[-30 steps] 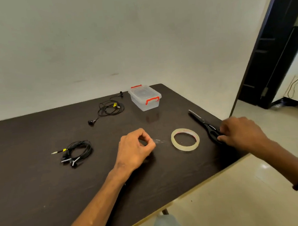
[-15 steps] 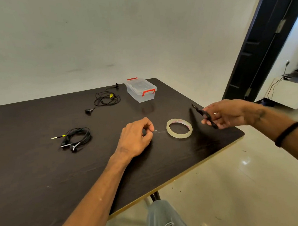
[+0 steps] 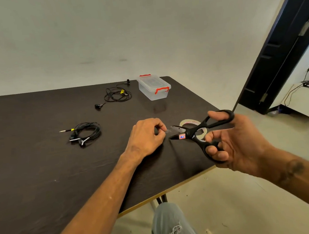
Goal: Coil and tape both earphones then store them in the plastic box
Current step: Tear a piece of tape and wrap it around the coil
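My left hand [image 3: 146, 137] pinches a strip of clear tape [image 3: 167, 132] pulled out from the tape roll [image 3: 189, 122]. My right hand [image 3: 232, 141] grips black scissors [image 3: 198, 131], blades spread around the strip just right of my left fingers. A coiled black earphone [image 3: 88, 133] lies to the left on the dark table [image 3: 42, 173]. A second, looser earphone [image 3: 117, 96] lies farther back. The clear plastic box [image 3: 154, 87] with red clips stands lidded at the table's far right corner.
The table's front-right edge [image 3: 175, 187] runs diagonally just below my right hand. My knee in grey trousers [image 3: 170, 225] sits under it. A dark door frame [image 3: 278, 50] stands to the right, a white wall behind.
My right hand has picked the scissors up from the table and brought them left to the tape strip, blades spread. My left hand has kept pinching the tape.
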Demonstrator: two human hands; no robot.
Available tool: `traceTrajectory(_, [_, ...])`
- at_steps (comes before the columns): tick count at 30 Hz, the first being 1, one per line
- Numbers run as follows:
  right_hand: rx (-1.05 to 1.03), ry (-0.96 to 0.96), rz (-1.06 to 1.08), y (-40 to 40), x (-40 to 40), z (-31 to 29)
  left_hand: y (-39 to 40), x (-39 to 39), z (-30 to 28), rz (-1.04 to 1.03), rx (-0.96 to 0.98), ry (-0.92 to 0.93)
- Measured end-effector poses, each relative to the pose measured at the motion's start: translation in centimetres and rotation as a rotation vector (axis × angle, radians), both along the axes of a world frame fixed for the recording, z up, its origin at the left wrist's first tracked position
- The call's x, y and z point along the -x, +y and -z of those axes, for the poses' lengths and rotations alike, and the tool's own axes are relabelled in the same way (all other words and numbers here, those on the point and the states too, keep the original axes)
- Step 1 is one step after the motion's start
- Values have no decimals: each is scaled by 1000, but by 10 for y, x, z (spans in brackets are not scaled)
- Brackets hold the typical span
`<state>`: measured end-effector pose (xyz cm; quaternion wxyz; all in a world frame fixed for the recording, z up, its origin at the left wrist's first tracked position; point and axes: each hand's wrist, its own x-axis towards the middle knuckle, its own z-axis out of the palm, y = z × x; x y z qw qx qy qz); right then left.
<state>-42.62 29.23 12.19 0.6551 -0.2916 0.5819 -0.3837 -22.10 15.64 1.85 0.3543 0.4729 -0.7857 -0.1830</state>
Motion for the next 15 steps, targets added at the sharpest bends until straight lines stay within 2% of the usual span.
traceTrajectory(15, [88, 48, 95, -11, -4, 18, 1, -1, -2, 14, 1, 23])
